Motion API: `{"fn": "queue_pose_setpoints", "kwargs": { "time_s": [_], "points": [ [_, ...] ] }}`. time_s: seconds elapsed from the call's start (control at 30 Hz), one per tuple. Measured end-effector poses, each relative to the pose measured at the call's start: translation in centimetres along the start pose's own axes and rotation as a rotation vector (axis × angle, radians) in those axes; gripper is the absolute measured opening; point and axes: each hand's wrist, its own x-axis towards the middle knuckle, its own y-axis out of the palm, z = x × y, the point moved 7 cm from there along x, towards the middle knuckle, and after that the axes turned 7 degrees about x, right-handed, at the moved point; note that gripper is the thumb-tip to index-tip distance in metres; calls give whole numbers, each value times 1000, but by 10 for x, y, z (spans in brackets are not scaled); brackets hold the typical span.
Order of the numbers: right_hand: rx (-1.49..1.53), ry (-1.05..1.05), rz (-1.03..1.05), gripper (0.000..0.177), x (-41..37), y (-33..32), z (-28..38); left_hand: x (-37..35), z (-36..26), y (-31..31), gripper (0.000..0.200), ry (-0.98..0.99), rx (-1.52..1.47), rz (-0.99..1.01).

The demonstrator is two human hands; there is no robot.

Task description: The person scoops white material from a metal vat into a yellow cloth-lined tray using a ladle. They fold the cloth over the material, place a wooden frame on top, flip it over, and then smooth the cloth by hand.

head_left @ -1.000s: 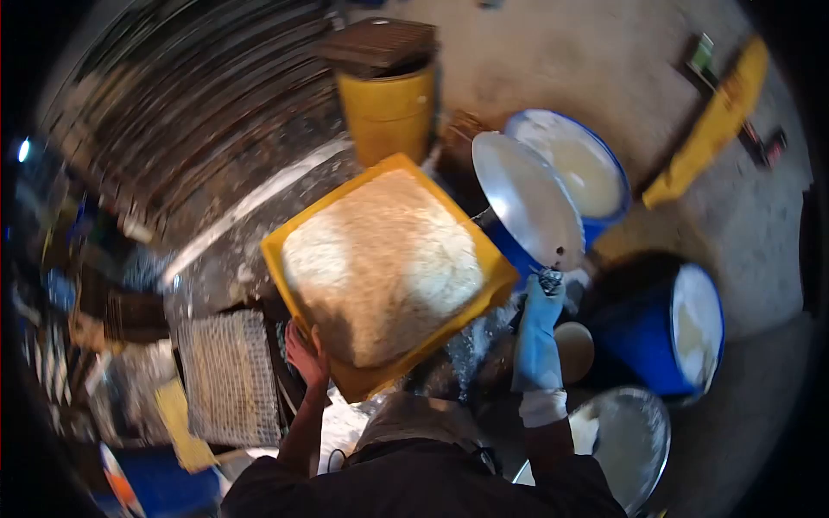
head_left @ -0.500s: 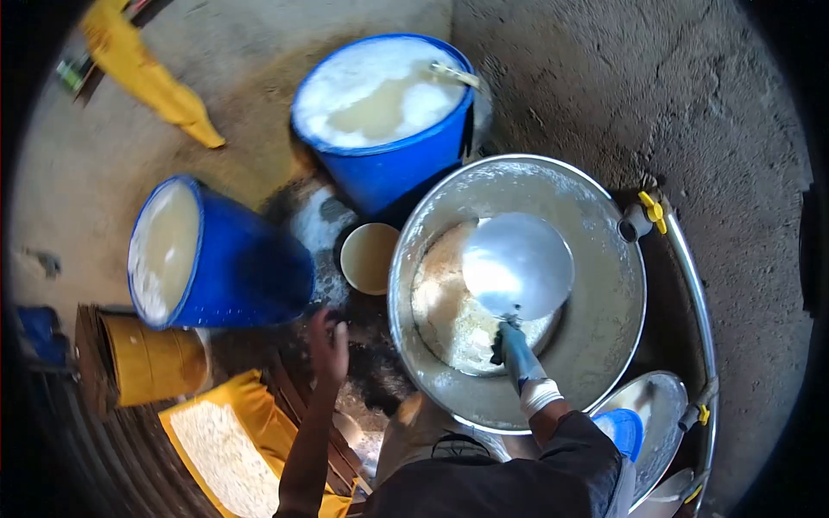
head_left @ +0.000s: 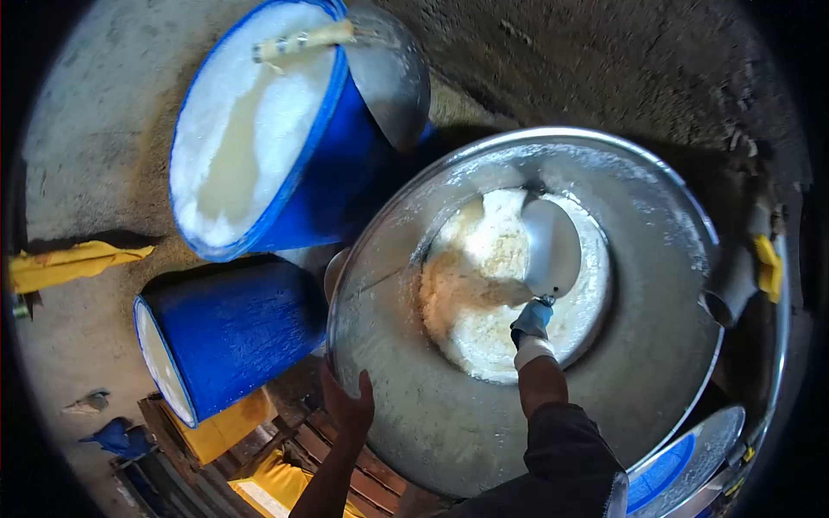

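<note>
My right hand (head_left: 531, 324), in a bluish glove with a white cuff, is closed around the handle end of a large round metal scoop (head_left: 555, 246). The scoop is tilted inside a wide steel vat (head_left: 639, 345), over a pale, crumbly wet mass (head_left: 475, 345) at its bottom. Bare and with thumb and fingers apart, my left hand (head_left: 348, 410) overlaps the vat's left rim in this view.
Left of the vat stand a large blue barrel (head_left: 363, 173) with white foamy liquid and a second blue barrel (head_left: 233, 324). A second metal scoop (head_left: 393, 82) rests at the large barrel's edge. Pipes with a yellow valve handle (head_left: 767, 266) run at right. Yellow sacking (head_left: 285, 479) lies at lower left.
The scoop has tilted steeply and now shows as a narrow oval over the pale mass. My left hand has come to the vat's rim. The view has shifted closer to the vat.
</note>
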Motion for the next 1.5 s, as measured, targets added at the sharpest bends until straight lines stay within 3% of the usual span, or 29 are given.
{"fn": "queue_pose_setpoints", "kwargs": {
  "time_s": [0.07,0.1,0.17,0.2,0.23,0.3,0.37,0.5,0.57,0.7,0.83,0.97,1.03,1.07,1.13,1.17,1.27,1.37,1.43,1.5],
  "points": [
    [-305,124,118,20,40,21,-59,1,-2,2,81,-15,4,19],
    [-209,212,310,22,-21,33,-30,0,1,5,83,-32,-14,20],
    [-325,298,600,25,-35,46,-33,-15,25,15,85,-28,123,37],
    [-448,233,590,28,-39,47,-27,-19,34,16,86,-19,237,44],
    [-610,326,619,29,-22,45,-51,-17,34,13,86,-21,257,44],
    [-692,231,697,31,-33,40,-42,-8,21,10,88,21,143,62],
    [-609,473,736,34,-26,36,-75,-3,14,7,88,39,70,46],
    [-733,489,729,22,-22,-11,-109,-4,11,2,90,-66,-42,70],
    [-772,508,748,21,-67,-40,-76,-2,13,-1,90,-108,-83,72],
    [-771,612,788,19,-185,-105,-11,-1,8,-15,87,40,-110,-36],
    [-812,688,783,18,-314,-170,44,-14,32,-31,82,-41,-410,-32],
    [-941,647,790,16,-391,-230,90,-97,79,-56,77,-160,-593,-51],
    [-1001,588,718,16,-451,-252,114,-159,126,-33,76,-256,-726,-103],
    [-998,572,675,17,-476,-257,121,-198,161,8,76,-446,-926,-72],
    [-1052,496,638,17,-490,-271,118,-275,199,22,79,-803,-1335,-1],
    [-1058,462,610,17,-495,-279,114,-318,210,-1,81,-971,-1542,38],
    [-1232,407,680,22,-530,-284,106,-432,250,-47,86,-1158,-1774,-188],
    [-1441,294,788,22,-572,-285,95,-527,283,-34,93,-1070,-1917,-458],
    [-1528,304,844,22,-618,-295,84,-557,270,-91,98,-1074,-1878,-642],
    [-1592,369,916,23,-682,-302,44,-575,298,-95,98,-1018,-2166,-792]
  ]
}}
